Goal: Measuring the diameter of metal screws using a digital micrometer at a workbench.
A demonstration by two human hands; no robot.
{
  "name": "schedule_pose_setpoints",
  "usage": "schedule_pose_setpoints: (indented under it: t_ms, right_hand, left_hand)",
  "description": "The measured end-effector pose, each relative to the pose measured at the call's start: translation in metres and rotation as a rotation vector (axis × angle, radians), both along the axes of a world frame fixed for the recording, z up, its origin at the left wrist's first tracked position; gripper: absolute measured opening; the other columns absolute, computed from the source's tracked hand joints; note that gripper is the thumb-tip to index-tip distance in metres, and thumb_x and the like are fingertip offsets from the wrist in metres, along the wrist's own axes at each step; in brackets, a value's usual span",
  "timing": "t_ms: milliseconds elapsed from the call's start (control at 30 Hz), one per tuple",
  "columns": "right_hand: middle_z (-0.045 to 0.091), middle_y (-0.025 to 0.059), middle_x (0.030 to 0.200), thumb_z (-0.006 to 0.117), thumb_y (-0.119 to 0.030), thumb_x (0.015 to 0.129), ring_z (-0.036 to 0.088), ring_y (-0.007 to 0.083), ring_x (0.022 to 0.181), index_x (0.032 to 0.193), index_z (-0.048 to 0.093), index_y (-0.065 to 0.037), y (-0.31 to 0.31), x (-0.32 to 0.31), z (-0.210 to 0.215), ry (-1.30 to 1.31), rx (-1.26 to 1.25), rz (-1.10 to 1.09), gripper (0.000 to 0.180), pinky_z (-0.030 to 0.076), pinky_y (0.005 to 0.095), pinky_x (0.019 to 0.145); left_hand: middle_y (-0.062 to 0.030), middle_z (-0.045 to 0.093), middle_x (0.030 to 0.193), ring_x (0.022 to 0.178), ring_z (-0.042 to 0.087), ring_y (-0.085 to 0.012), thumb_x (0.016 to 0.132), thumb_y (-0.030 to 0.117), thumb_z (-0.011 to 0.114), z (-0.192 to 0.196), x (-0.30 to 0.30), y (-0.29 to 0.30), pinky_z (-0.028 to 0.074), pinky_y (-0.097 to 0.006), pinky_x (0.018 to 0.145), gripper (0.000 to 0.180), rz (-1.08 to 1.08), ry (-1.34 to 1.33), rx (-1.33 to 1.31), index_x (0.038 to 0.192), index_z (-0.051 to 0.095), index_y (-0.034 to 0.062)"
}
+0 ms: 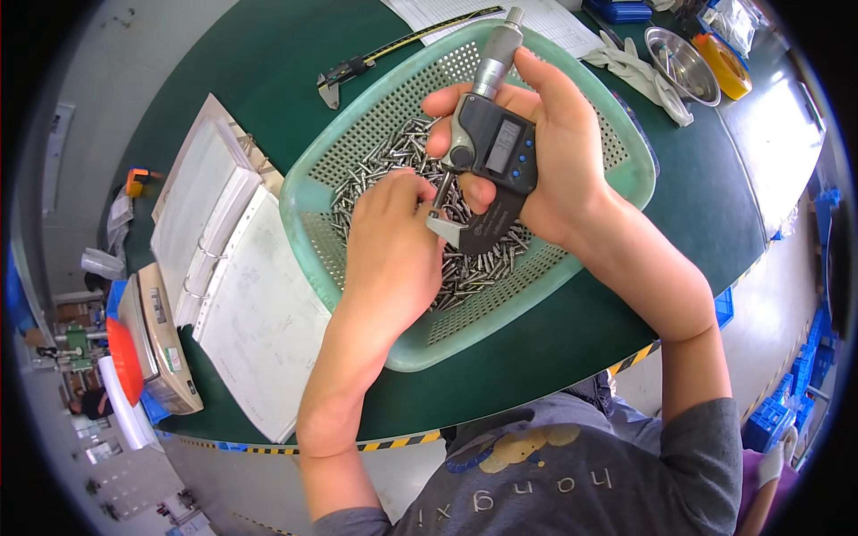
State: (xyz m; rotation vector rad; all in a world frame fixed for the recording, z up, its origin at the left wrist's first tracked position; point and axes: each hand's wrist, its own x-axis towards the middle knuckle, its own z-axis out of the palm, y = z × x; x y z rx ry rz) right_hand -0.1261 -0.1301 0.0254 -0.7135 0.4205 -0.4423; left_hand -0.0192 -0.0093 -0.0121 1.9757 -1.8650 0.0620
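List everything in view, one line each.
Digital micrometer: one, grey and black, over the basket.
Basket: one, pale green, perforated, on the table.
Metal pins: many, silver, in the basket.
Caliper: one, dark, beyond the basket.
Open binder: one, white, left of the basket.
Steel bowl: one, far right.
Table: one, dark green.
Left hand: fingers at the micrometer's anvil.
Right hand: grip around the micrometer.

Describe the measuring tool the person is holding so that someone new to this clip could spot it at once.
On the green table sits a pale green basket of small metal pins. Above it the right hand grips a dark micrometer. Unlike the caliper lying on the table, it has a display and a curved frame.
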Motion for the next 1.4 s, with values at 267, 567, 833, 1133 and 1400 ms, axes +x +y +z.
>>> schedule_pose_setpoints:
  t_ms: [267, 567, 833, 1133, 1400]
  right_hand:
    - [0.056, 0.0122, 0.070, 0.020, -0.047, 0.085, 0.044, 0.0163, 0.040, 0.092, 0.052, 0.003, -0.003, -0.002, -0.005, -0.021, -0.047, 0.008, 0.060, 0.039, 0.0260, 0.041]
    - [0.056, 0.0134, 0.071, 0.021, -0.047, 0.086, 0.044, 0.0168, 0.040, 0.094, 0.051, 0.004, -0.003, -0.002, -0.005, -0.094, 0.017, 0.038, 0.059, 0.039, 0.0260, 0.041]
    - [0.056, 0.0130, 0.069, 0.021, -0.046, 0.086, 0.045, 0.0166, 0.039, 0.092, 0.051, 0.003, -0.003, 0.000, -0.006, -0.086, -0.056, 0.056, 0.059, 0.039, 0.0238, 0.038]
    - [0.057, 0.0126, 0.066, 0.025, -0.050, 0.085, 0.046, 0.0158, 0.038, 0.086, 0.054, 0.001, -0.002, 0.001, -0.007, -0.072, -0.064, 0.070, 0.059, 0.038, 0.0223, 0.035]
    - [0.057, 0.0114, 0.064, 0.033, -0.055, 0.083, 0.044, 0.0136, 0.036, 0.082, 0.054, 0.000, -0.001, -0.001, -0.005, -0.012, -0.123, 0.046, 0.058, 0.035, 0.0218, 0.033]
  left_hand:
    - [-0.0065, 0.057, 0.092, 0.083, 0.053, -0.0116, 0.082, 0.002, 0.053, 0.012, 0.005, 0.010, 0.044, -0.026, 0.075, 0.008, 0.034, 1.251, -0.245, 0.090, 0.052, -0.0002]
    - [-0.0067, 0.055, 0.093, 0.083, 0.050, -0.0107, 0.085, 0.006, 0.050, 0.011, 0.011, 0.011, 0.040, -0.024, 0.078, 0.009, -0.135, 1.227, -0.218, 0.090, 0.052, -0.0002]
    - [-0.0061, 0.054, 0.089, 0.083, 0.050, -0.0119, 0.083, 0.006, 0.052, 0.011, 0.014, 0.012, 0.038, -0.024, 0.075, 0.008, -0.107, 1.158, -0.170, 0.085, 0.055, -0.0006]
    - [-0.0076, 0.055, 0.087, 0.084, 0.050, -0.0144, 0.080, 0.005, 0.054, 0.010, 0.013, 0.011, 0.038, -0.026, 0.077, 0.007, -0.128, 1.020, -0.197, 0.082, 0.057, -0.0001]
    - [-0.0077, 0.053, 0.089, 0.086, 0.050, -0.0148, 0.078, 0.005, 0.053, 0.015, 0.008, 0.010, 0.037, -0.027, 0.079, 0.015, -0.174, 1.212, -0.144, 0.090, 0.053, -0.0029]
